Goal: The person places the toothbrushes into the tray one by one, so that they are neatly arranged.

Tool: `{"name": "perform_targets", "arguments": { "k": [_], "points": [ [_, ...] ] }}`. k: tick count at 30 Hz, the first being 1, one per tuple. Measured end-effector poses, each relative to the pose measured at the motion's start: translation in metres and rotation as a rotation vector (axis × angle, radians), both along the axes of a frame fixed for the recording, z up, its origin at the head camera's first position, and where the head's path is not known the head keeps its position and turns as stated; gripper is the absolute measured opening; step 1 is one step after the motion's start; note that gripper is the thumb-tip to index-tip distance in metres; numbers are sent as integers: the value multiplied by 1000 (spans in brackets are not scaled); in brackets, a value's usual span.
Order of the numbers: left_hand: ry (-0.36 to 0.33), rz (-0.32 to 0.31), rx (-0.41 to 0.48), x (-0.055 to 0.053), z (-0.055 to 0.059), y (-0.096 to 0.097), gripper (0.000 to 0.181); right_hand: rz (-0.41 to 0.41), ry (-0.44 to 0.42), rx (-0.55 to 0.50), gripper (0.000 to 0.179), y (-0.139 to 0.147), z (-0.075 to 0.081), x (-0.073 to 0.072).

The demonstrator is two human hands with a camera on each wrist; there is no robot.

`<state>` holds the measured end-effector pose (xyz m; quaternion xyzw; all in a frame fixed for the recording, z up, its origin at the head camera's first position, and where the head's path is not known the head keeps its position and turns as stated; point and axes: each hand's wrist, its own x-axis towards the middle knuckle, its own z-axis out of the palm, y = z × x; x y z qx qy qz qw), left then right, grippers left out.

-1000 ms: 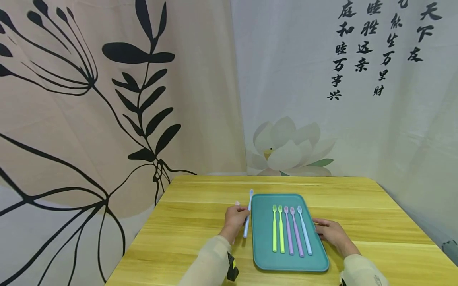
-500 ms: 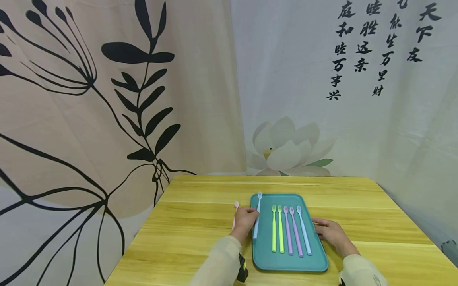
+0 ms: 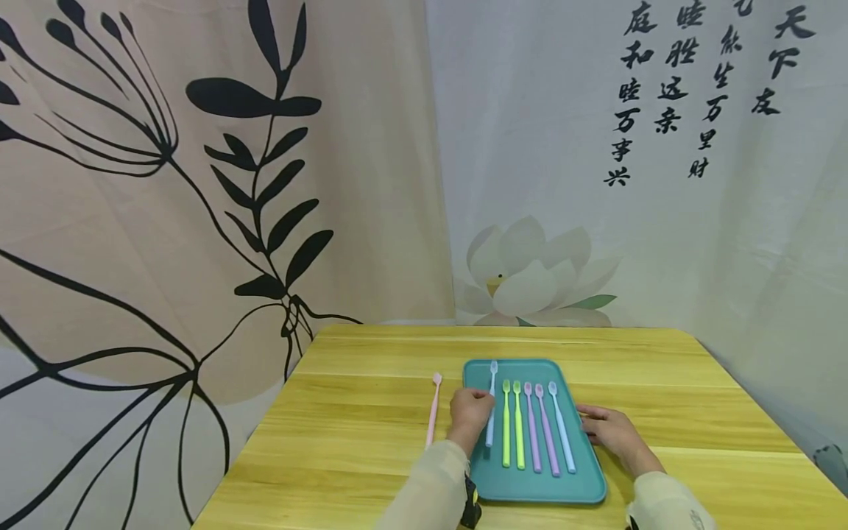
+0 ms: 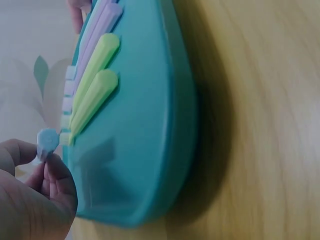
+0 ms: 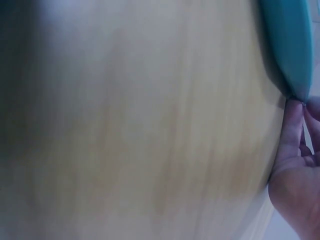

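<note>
My left hand (image 3: 471, 418) pinches a light blue toothbrush (image 3: 492, 405) between thumb and fingers, over the left part of the teal tray (image 3: 530, 489). In the left wrist view the toothbrush (image 4: 47, 139) appears nearly end-on, its shadow falling on the tray floor. On the tray lie two lime-green toothbrushes (image 3: 518, 427), two purple toothbrushes (image 3: 547, 433) and another light blue toothbrush (image 3: 562, 428), side by side with heads away from me. My right hand (image 3: 616, 436) rests at the tray's right edge, its extended fingers touching the rim.
A pink toothbrush (image 3: 433, 412) lies on the wooden table (image 3: 344, 442) left of the tray, partly behind my left sleeve (image 3: 430, 486). A printed curtain (image 3: 384, 184) hangs behind the table's far edge.
My left hand has carried the light blue toothbrush rightward from beside the tray to over it, uncovering the pink toothbrush. My right hand has stayed at the rim.
</note>
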<state>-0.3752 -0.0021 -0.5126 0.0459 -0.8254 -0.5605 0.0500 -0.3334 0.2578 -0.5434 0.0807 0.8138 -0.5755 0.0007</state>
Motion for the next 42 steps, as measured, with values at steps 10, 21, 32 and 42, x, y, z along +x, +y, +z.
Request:
{"name": "perform_targets", "arguments": {
  "k": [10,21,32,42],
  "points": [
    [-8,25,-23,5,-5,10,7,-2,-9,8,44,0,0,-1],
    [-23,36,-69,4,-12,14,9,-14,-38,13,45,0,1,-3],
    [76,62,-160,11,-10,18,45,4,-12,24,45,-1,2,-1],
    [74,11,-158,8,0,10,36,0,-25,41,45,-1,2,-2]
  ]
}}
